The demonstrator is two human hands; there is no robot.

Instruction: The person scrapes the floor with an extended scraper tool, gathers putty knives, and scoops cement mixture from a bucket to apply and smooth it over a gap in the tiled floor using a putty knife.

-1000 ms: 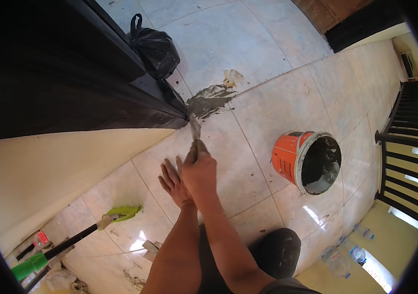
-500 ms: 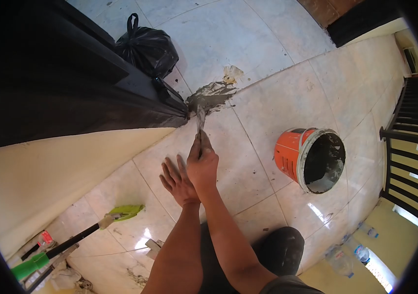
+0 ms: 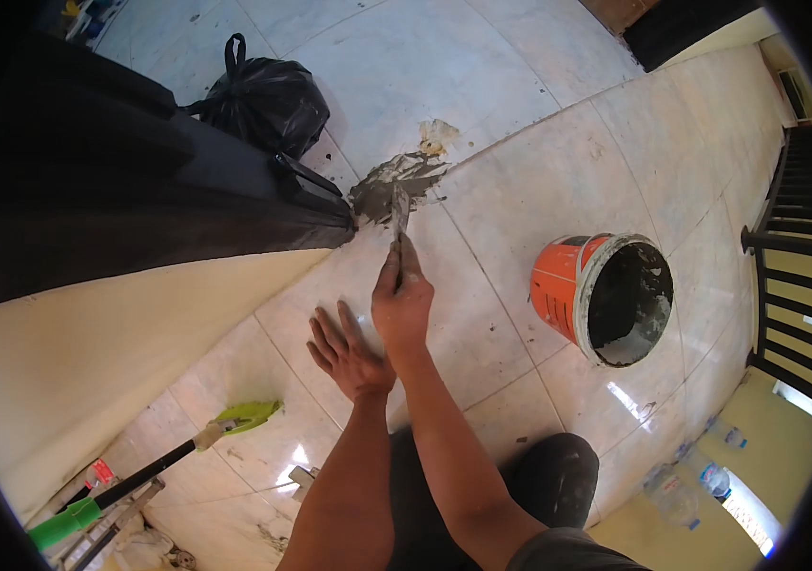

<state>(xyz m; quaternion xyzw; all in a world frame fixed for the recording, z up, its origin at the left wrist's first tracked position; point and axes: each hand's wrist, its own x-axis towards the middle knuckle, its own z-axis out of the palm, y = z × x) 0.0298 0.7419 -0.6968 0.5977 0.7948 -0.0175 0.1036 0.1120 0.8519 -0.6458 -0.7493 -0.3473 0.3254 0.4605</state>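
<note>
My right hand (image 3: pixel 401 300) is closed around the handle of a putty knife (image 3: pixel 400 211). The knife's blade lies on a patch of wet grey cement (image 3: pixel 382 190) on the tiled floor (image 3: pixel 482 333), at the foot of the dark door frame. Palm down on the tiles, my left hand (image 3: pixel 349 355) has its fingers spread, just left of my right wrist. An orange bucket (image 3: pixel 553 285) with a cement-smeared rim is tilted toward me on the right, with grey residue inside.
A tied black plastic bag (image 3: pixel 277 105) sits beyond the dark frame (image 3: pixel 187 200). A green-headed broom (image 3: pixel 246 416) lies at lower left. Plastic bottles (image 3: pixel 672 495) are at lower right, below a black railing (image 3: pixel 796 285). A cream wall (image 3: pixel 120 343) runs along the left.
The putty knife and my right hand have moved rightward along the cement, away from the frame's corner. My left hand stays flat on the floor. The view has shifted slightly.
</note>
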